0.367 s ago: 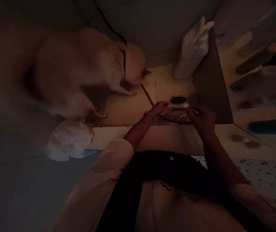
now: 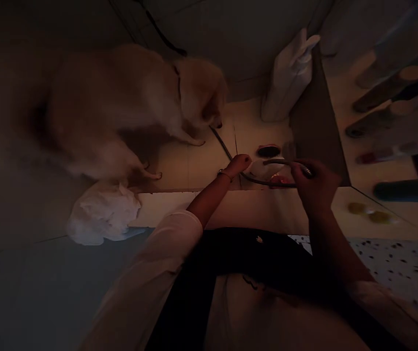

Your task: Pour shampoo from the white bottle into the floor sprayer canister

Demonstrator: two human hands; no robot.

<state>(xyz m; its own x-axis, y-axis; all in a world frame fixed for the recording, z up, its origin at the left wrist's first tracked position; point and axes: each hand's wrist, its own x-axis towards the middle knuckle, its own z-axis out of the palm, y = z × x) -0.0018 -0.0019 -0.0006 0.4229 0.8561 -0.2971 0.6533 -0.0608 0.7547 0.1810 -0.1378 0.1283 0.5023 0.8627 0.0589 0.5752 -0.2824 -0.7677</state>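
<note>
One pale-coated dog [image 2: 121,97] is seen standing at the upper left of the frame, with a white plastic bag [image 2: 102,209] below it and a white pump bottle [image 2: 285,83] set at the upper right. A dark hose [image 2: 254,181], looped right of centre, is grasped near its end by the right hand [image 2: 316,187]; the left hand [image 2: 239,165] is curled near it, though whether anything is gripped there cannot be told. A dark oval object [image 2: 269,151] is seen just above.
</note>
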